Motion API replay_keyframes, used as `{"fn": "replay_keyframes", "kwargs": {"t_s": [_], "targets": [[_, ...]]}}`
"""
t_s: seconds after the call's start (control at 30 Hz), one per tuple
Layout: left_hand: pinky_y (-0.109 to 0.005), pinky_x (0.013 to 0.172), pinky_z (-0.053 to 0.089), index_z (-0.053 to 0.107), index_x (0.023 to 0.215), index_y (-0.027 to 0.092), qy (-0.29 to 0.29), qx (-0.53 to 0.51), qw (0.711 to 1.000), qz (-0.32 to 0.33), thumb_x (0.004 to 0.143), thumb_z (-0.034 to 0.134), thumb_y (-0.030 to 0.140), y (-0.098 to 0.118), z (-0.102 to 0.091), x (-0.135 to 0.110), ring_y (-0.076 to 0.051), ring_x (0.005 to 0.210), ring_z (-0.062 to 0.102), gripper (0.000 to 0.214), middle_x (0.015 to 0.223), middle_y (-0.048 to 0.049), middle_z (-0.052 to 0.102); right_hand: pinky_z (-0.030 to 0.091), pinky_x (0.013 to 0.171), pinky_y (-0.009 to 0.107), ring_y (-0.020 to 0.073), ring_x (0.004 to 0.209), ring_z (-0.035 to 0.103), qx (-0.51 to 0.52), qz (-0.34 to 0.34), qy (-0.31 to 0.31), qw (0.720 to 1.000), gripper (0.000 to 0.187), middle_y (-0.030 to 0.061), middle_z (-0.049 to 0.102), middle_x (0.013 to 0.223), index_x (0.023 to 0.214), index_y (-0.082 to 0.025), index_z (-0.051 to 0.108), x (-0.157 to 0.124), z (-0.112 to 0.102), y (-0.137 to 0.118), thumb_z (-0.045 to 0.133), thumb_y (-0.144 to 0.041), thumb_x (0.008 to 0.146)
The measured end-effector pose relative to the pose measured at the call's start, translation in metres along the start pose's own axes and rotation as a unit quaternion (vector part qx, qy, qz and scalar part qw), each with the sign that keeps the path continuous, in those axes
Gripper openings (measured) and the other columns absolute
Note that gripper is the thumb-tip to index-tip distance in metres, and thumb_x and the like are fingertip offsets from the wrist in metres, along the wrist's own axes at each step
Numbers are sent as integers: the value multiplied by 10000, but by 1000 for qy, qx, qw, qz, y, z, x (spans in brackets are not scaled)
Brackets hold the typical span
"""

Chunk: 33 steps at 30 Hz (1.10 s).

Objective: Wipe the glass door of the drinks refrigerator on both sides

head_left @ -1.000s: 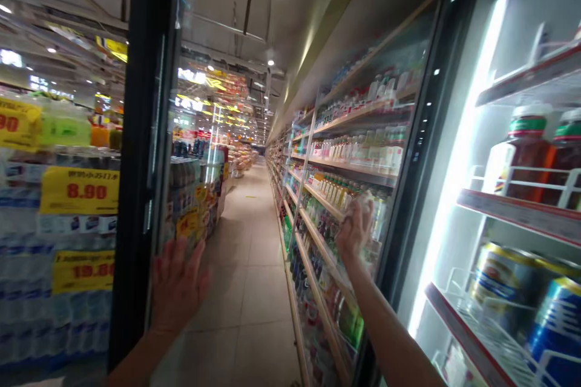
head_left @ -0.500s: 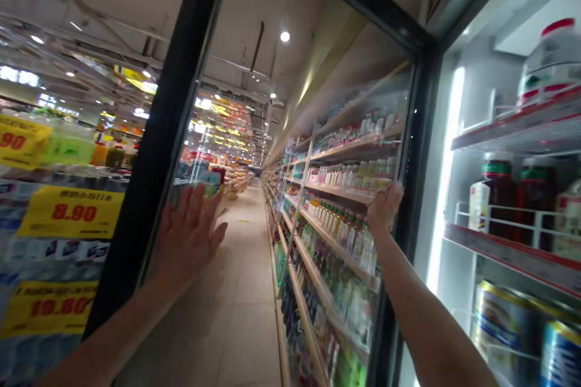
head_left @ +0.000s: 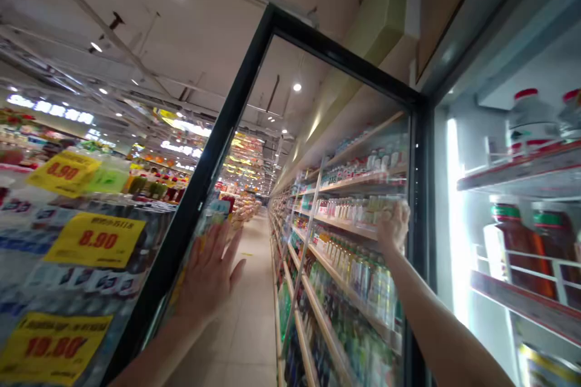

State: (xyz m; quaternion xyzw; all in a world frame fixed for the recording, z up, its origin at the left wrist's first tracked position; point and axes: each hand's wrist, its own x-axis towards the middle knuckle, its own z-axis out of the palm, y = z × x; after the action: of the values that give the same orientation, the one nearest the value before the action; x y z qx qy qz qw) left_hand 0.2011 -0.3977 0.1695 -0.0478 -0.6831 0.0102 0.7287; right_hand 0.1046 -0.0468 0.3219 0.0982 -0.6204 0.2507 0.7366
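Observation:
I stand at a cooler with its glass door (head_left: 318, 151) swung open; the black door frame (head_left: 213, 151) slants across the view. My left hand (head_left: 211, 275) lies flat on the glass near the frame's left edge, fingers spread. My right hand (head_left: 394, 225) presses the glass with a pale crumpled thing, apparently a cloth, bunched under the fingers, close to the door's right edge. Through the glass I see a long aisle of shelved drinks (head_left: 349, 254).
Inside the lit cooler on the right, wire shelves (head_left: 521, 172) carry dark bottles with green caps (head_left: 512, 242) and white jugs above. On the left stand stacked water packs with yellow price signs (head_left: 95, 240). A tiled aisle floor (head_left: 254, 290) runs ahead.
The view has tilted upward, showing more ceiling and the door's top edge. Both hands stayed on the glass; the right hand moved up and right toward the door's edge.

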Motion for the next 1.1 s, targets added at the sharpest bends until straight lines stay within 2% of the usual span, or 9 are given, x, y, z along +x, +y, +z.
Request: {"fn": "replay_keyframes", "kwargs": {"t_s": [0.2, 0.37, 0.43, 0.53, 0.63, 0.83, 0.93, 1.03, 1.1], "targets": [[-498, 1097, 207, 175, 1448, 240, 17, -9, 1000, -2, 897, 396, 386, -4, 8, -2, -279, 1374, 240, 612, 1470, -124, 310, 255, 1085, 481, 241, 1347, 292, 44, -222, -112, 968, 447, 83, 364, 1438, 1261, -235, 521, -54, 29, -81, 368, -239, 842], [-466, 1109, 190, 288, 1418, 222, 16, -2, 1000, 1, 897, 378, 403, -5, 10, -2, -261, 1376, 239, 559, 1456, -117, 340, 266, 1046, 540, 303, 1332, 298, 33, 49, 15, 998, 505, 169, 332, 1441, 1299, -136, 485, -19, 34, -85, 301, -257, 844], [-459, 1119, 173, 357, 1386, 215, 11, -1, 1000, -14, 890, 383, 422, -5, 9, -2, -257, 1375, 244, 538, 1450, -108, 354, 268, 1043, 542, 306, 1335, 287, 39, 66, 16, 997, 514, 173, 313, 1451, 1310, -130, 471, -10, 41, -100, 306, -254, 840], [-448, 1125, 159, 389, 1367, 198, 11, 23, 1000, 5, 885, 399, 357, -7, 9, -2, -252, 1382, 224, 508, 1450, -104, 355, 261, 1069, 507, 252, 1355, 258, 66, -128, -62, 988, 476, 104, 345, 1449, 1311, -210, 465, -27, 53, -143, 354, -244, 850], [-448, 1120, 170, 372, 1375, 184, 10, 54, 998, 31, 872, 416, 300, -10, 10, -3, -257, 1386, 208, 518, 1459, -117, 331, 232, 1098, 485, 215, 1360, 260, 91, -323, -133, 933, 449, 51, 380, 1434, 1281, -273, 489, -38, 60, -173, 387, -222, 847], [-440, 1121, 171, 398, 1355, 191, 9, 44, 999, 26, 866, 432, 308, -10, 10, -5, -256, 1380, 224, 504, 1456, -119, 336, 231, 1066, 579, 297, 1352, 248, 87, -29, -26, 995, 487, 145, 326, 1443, 1313, -172, 461, 25, 69, -167, 330, -199, 845], [-437, 1121, 163, 406, 1347, 174, 16, 42, 999, 27, 872, 426, 311, -10, 10, -4, -253, 1384, 216, 495, 1444, -133, 355, 253, 1075, 535, 286, 1360, 243, 77, -168, -112, 976, 467, 117, 346, 1444, 1307, -194, 471, 6, 73, -198, 367, -224, 853], [-432, 1120, 161, 414, 1340, 161, 20, 51, 998, 42, 871, 431, 294, -12, 11, -4, -254, 1389, 199, 488, 1437, -145, 364, 250, 1095, 465, 223, 1364, 257, 100, -407, -186, 889, 434, 50, 383, 1439, 1286, -257, 490, -27, 76, -236, 399, -229, 863], [-430, 1120, 159, 414, 1338, 156, 24, 57, 997, 48, 869, 434, 284, -14, 13, -4, -255, 1391, 191, 486, 1437, -149, 363, 247, 1094, 468, 217, 1353, 283, 110, -452, -208, 860, 423, 50, 401, 1430, 1267, -255, 509, -26, 77, -244, 408, -215, 858]]}}
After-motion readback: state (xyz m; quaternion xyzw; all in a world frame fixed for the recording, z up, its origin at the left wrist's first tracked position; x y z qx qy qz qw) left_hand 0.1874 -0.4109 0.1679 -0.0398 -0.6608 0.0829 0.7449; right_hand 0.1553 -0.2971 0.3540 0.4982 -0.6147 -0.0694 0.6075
